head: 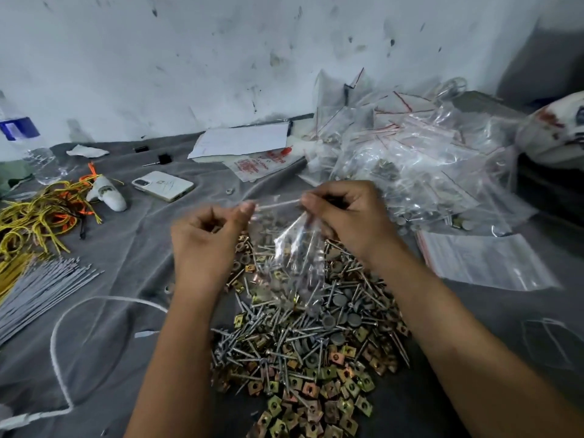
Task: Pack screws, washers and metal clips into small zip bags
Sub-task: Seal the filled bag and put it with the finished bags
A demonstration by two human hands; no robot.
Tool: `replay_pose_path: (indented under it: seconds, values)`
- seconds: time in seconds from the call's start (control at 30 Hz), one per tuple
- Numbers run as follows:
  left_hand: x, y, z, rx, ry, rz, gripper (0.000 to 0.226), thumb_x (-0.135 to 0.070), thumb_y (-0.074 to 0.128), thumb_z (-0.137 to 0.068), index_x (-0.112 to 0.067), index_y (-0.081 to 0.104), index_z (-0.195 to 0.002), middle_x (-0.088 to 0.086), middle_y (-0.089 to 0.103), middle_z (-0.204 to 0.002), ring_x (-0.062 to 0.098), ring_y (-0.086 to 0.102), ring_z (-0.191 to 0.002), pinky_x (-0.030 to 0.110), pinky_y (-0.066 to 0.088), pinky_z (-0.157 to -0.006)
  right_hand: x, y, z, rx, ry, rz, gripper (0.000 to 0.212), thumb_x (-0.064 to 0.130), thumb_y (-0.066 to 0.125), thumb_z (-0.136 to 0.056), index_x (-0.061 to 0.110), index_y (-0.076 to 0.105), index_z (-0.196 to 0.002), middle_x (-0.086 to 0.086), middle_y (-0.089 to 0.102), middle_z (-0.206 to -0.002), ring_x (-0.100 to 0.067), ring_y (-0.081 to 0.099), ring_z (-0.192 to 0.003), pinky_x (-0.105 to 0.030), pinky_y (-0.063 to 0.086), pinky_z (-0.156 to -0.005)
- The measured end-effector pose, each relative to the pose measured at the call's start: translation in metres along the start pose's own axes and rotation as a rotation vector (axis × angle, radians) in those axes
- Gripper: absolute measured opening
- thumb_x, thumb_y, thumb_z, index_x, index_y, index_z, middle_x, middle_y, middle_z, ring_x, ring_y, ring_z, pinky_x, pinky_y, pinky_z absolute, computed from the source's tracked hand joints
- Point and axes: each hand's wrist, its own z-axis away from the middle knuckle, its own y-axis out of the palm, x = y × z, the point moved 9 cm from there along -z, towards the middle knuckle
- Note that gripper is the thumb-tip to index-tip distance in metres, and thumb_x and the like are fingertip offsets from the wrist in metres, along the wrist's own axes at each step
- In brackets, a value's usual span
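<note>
Both hands, left [207,238] & right [343,216], fingers pinching zip bag [294,251] mouth, bag hanging below over screw/clip pile [303,343]. Risk: seal half-pressed, contents spilling back.

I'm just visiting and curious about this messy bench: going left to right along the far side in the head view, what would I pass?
Water bottle → crumpled tissue → white phone → sheet of paper → heap of filled zip bags.
</note>
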Motion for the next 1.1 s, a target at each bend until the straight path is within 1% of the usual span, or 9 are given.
replay_pose_path:
  seconds: [0.13, 0.3, 0.37, 0.47, 0.57, 0.67, 0.83, 0.97, 1.1]
  values:
    - [-0.056, 0.067, -0.011, -0.089, 0.243, -0.043, 0.037, -0.035, 0.061, -0.103, -0.016, 0.069, -0.073, -0.001, 0.068, -0.07, 0.003, 0.058, -0.064, 0.017, 0.044, -0.062, 0.005, -0.102, -0.047, -0.337, 0.05, -0.124, 0.01, 0.015, 0.072, -0.094, 0.009, 0.076, -0.086, -0.005, 0.069, -0.067, -0.013, 0.054, -0.047, -0.022, 0.038, -0.04]
    - [-0.068, 0.247, 0.004, 0.416, 0.551, -0.611, 0.032, -0.041, 0.054, -0.103, -0.017, 0.073, -0.113, 0.007, 0.069, -0.121, 0.023, 0.056, -0.119, 0.037, 0.039, -0.1, -0.029, -0.222, -0.029, -0.547, 0.259, 0.421, 0.02, 0.021, 0.076, -0.09, 0.013, 0.068, -0.106, -0.007, 0.072, -0.09, -0.017, 0.07, -0.072, -0.035, 0.058, -0.063]
    - [-0.027, 0.3, 0.01, 0.655, 0.481, -0.898, 0.045, -0.046, 0.048, -0.105, -0.028, 0.054, -0.146, 0.01, 0.043, -0.16, 0.033, 0.03, -0.15, 0.046, 0.025, -0.122, -0.038, -0.229, -0.007, -0.413, 0.281, 0.701, 0.013, 0.026, 0.078, -0.087, 0.021, 0.069, -0.08, 0.0, 0.071, -0.08, -0.01, 0.068, -0.072, -0.031, 0.054, -0.069]
    - [0.031, 0.326, 0.015, 0.815, 0.302, -1.027, 0.061, -0.047, 0.041, -0.106, -0.041, 0.018, -0.162, -0.001, -0.006, -0.175, 0.041, -0.008, -0.158, 0.068, 0.001, -0.125, -0.066, -0.198, 0.032, 0.033, 0.406, 0.969, 0.048, 0.056, 0.079, -0.079, 0.014, 0.061, -0.063, 0.006, 0.06, -0.058, -0.003, 0.05, -0.048, -0.025, 0.037, -0.051]
    - [0.05, 0.332, 0.01, 0.813, 0.296, -1.041, 0.071, -0.053, 0.041, -0.104, -0.045, 0.003, -0.162, -0.003, -0.017, -0.173, 0.042, -0.017, -0.157, 0.069, -0.007, -0.121, -0.068, -0.176, 0.064, 0.208, 0.466, 1.047, 0.061, 0.079, 0.077, -0.058, 0.021, 0.061, -0.07, 0.006, 0.062, -0.065, -0.01, 0.056, -0.058, -0.03, 0.04, -0.05]
    - [0.049, 0.333, 0.005, 0.864, 0.248, -1.051, 0.074, -0.056, 0.043, -0.102, -0.044, 0.002, -0.163, -0.003, -0.019, -0.172, 0.042, -0.017, -0.157, 0.069, -0.007, -0.121, -0.059, -0.164, 0.065, 0.275, 0.486, 1.134, 0.053, 0.071, 0.078, -0.07, 0.02, 0.061, -0.068, 0.004, 0.058, -0.06, -0.01, 0.052, -0.053, -0.027, 0.034, -0.046]
    - [0.014, 0.321, 0.015, 0.737, 0.278, -0.976, 0.061, -0.052, 0.049, -0.102, -0.031, 0.038, -0.158, 0.007, 0.017, -0.172, 0.041, 0.007, -0.158, 0.064, 0.008, -0.124, -0.056, -0.165, 0.061, 0.259, 0.545, 1.165, 0.038, 0.033, 0.075, -0.085, 0.011, 0.056, -0.061, -0.003, 0.05, -0.057, -0.021, 0.053, -0.056, -0.029, 0.034, -0.049]
    - [-0.039, 0.28, 0.029, 0.329, 0.349, -0.656, 0.026, -0.029, 0.06, -0.095, -0.005, 0.07, -0.1, 0.017, 0.069, -0.103, 0.035, 0.062, -0.102, 0.037, 0.047, -0.085, -0.054, -0.188, 0.063, 0.06, 0.53, 0.935, 0.035, 0.031, 0.075, -0.089, 0.011, 0.064, -0.062, 0.001, 0.056, -0.052, -0.011, 0.053, -0.05, -0.027, 0.033, -0.051]
    - [-0.008, 0.293, 0.06, 0.677, -0.1, -0.555, 0.045, -0.042, 0.06, -0.1, 0.002, 0.068, -0.095, 0.017, 0.073, -0.093, 0.036, 0.071, -0.093, 0.034, 0.055, -0.077, -0.052, -0.202, 0.072, -0.185, 0.438, 0.489, 0.038, 0.029, 0.077, -0.09, 0.013, 0.066, -0.057, 0.001, 0.059, -0.049, -0.007, 0.046, -0.042, -0.023, 0.037, -0.048]
